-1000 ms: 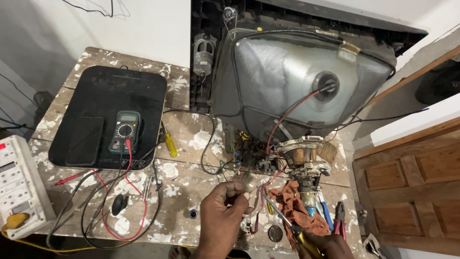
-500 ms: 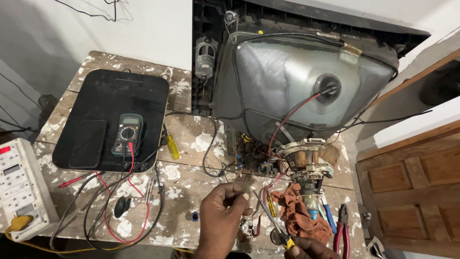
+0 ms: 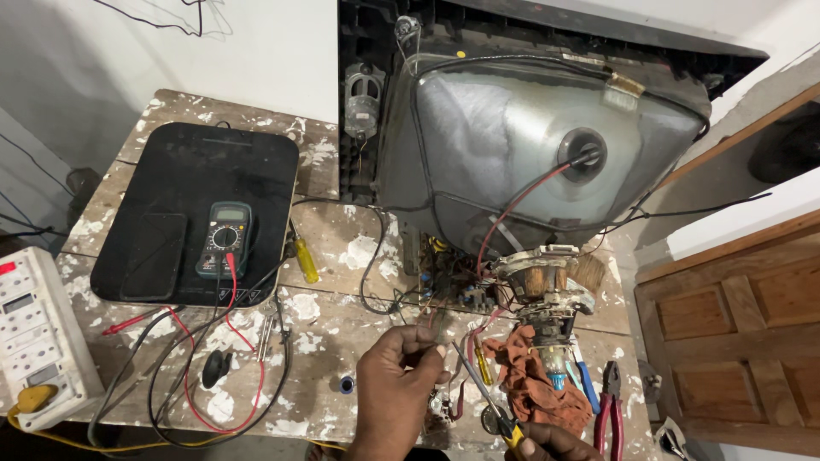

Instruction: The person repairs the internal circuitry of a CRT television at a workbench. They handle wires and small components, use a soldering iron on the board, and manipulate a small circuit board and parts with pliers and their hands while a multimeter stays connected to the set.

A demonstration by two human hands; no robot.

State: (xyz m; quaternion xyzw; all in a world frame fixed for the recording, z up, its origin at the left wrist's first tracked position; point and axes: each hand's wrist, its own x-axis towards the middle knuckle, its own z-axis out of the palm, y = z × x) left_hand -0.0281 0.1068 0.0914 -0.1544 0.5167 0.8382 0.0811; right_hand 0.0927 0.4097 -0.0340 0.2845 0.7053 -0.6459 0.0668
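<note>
Left hand (image 3: 395, 386) pinched shut on thin wires (image 3: 431, 318) near the board (image 3: 453, 286). Right hand (image 3: 547, 444) grips a screwdriver (image 3: 483, 393), tip toward them. Risk: the tip slips and bridges contacts, or a tug snaps a wire by the tube (image 3: 530, 145) neck.

Multimeter (image 3: 224, 238), red pliers (image 3: 610, 410), rag (image 3: 534, 384)

Multimeter (image 3: 224, 239) on mat (image 3: 198, 179) at left; picture tube (image 3: 530, 145) behind at right; pliers (image 3: 610, 401) right of rag (image 3: 534, 380)
</note>
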